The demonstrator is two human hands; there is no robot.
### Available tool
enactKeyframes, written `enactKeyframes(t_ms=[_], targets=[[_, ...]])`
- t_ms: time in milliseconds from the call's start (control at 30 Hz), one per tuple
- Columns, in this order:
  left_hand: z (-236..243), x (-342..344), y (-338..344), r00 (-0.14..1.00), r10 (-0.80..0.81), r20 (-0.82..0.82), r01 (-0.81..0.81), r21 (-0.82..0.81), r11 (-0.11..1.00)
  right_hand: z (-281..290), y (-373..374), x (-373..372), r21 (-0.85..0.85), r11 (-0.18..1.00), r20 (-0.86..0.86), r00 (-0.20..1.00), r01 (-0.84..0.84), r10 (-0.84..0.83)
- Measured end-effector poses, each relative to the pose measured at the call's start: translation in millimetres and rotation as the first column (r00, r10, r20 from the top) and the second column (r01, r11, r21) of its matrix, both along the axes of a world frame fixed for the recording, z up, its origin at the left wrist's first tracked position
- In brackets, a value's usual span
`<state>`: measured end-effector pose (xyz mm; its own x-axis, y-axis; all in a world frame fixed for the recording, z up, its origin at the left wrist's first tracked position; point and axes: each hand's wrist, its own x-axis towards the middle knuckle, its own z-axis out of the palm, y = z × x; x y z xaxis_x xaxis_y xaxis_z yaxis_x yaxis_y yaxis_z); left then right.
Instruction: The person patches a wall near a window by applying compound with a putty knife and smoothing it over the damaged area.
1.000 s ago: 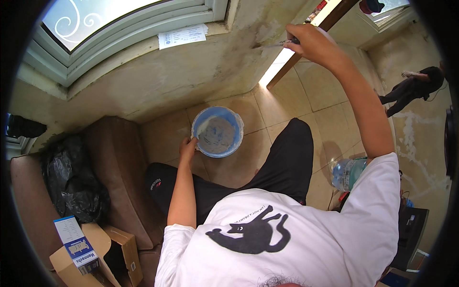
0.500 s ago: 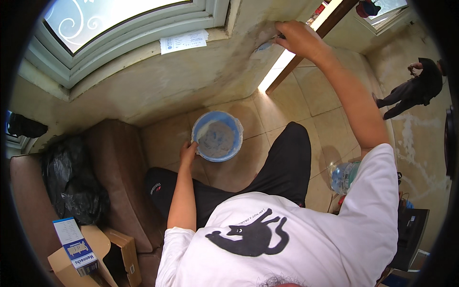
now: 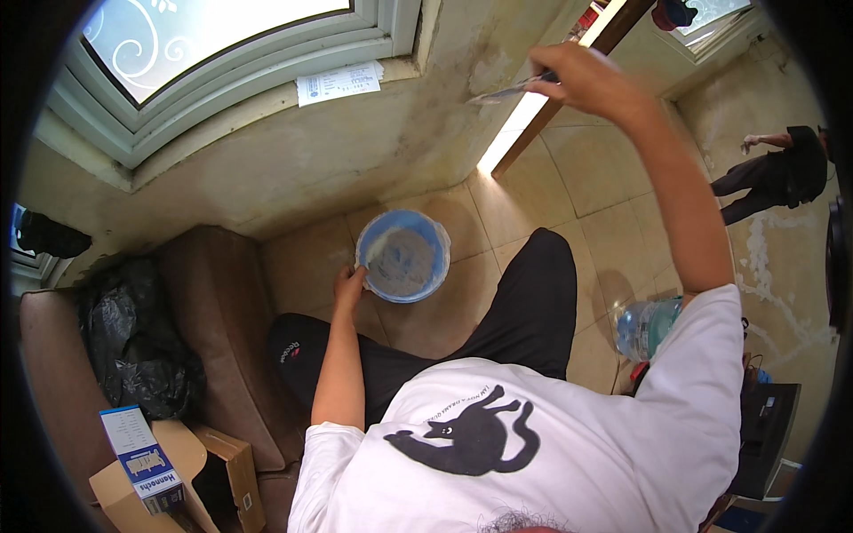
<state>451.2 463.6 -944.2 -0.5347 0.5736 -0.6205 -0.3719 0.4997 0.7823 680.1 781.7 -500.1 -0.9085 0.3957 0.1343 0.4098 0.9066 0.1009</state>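
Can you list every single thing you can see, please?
big window: 1, white-framed, upper left
paper: at least 1, white, below the window
wall: 1, stained beige, behind bucket
floor tiles: many, beige, middle
bucket: 1, blue, on tiles
paste: some, greyish, inside bucket
sofa: 1, brown, left
plastic bag: 1, black, on sofa
cardboard box: 1, brown, lower left
small box: 1, blue-white, by cardboard box
bottle: 1, clear bluish, right
co-worker: 1, dark-clothed, far right
flat-bladed tool: 1, greyish, top
shirt: 1, white, bottom
trousers: 1 pair, black, centre
left hand: 1, bare, on bucket's rim
right hand: 1, bare, holding tool
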Motion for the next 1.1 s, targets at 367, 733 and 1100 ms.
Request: enactKeyframes(t_ms=[367, 733, 1100], targets=[[-4.0, 3.4, -4.4, 0.997, 0.074, 0.022, -0.074, 0.001, 0.997, 29.0, 12.6, 22.1, -0.232, 0.964, 0.089, 0.99, 0.126, -0.108], [1.8, 4.9, -1.3, 0.999, 0.05, -0.009, -0.05, 0.022, 0.999, -143.5, 4.5, 26.3, -0.951, -0.002, 0.233, 0.713, 0.309, -0.661], [-7.4, 0.4, 2.3, 0.998, 0.038, -0.055, -0.036, 0.035, 0.999, -110.5, 20.7, -55.9, -0.98, -0.149, 0.067, 0.477, -0.135, -0.877]])
